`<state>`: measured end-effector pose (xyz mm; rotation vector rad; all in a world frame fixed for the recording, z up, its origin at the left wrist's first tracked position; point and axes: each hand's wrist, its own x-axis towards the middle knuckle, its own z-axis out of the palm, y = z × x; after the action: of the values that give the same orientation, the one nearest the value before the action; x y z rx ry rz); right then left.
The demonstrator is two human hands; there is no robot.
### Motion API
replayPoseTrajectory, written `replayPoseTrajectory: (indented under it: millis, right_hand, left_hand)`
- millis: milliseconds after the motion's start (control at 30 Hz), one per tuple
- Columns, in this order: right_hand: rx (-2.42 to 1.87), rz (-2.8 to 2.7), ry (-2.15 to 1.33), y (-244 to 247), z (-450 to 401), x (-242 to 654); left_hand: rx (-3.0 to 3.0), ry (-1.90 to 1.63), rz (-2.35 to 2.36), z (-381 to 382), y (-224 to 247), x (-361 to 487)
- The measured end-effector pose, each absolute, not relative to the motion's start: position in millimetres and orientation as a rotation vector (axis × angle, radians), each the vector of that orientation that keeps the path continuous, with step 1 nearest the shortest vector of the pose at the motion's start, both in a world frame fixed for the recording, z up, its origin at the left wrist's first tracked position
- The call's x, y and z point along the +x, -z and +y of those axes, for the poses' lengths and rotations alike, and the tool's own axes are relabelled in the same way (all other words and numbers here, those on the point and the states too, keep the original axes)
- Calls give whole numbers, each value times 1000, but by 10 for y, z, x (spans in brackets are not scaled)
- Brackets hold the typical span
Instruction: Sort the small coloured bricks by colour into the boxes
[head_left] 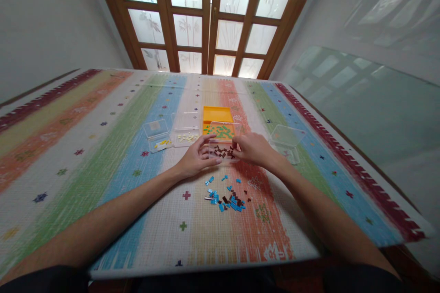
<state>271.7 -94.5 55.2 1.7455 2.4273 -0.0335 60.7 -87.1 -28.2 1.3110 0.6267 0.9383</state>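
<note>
A clear plastic box (224, 159) with small brown building bricks (220, 150) in it sits between my hands. My left hand (196, 158) holds its left end, thumb at the near side and fingers at the far side. At the right end, my right hand (250, 147) has its fingers pinched over the box; whatever they hold is hidden. Nearer to me, a loose pile of blue bricks (213, 197) mixed with brown bricks (239, 202) lies on the striped tablecloth (165, 219).
Behind the box stand an orange tray (217, 113) and green bricks (223, 132) in a clear container. To the left are a box of pale yellow bricks (187, 137) and a box with yellow pieces (162, 144). Another clear open box (287, 139) lies right of my right hand.
</note>
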Motion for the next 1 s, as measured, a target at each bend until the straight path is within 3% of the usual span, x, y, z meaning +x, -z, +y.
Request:
replayPoseTrajectory:
  millis: [433,667,1000]
  right_hand:
    - [1722,2727,237,-631,-1009,2923]
    - [1054,2934,843,-523,-1397,2818]
    - [902,2871,772,-327,-1542,2653]
  left_hand:
    - [1326,-945,625,-856,324,604]
    - [1348,-963,675,-871,293,628]
    - [1323,-941,696,-904,239,624]
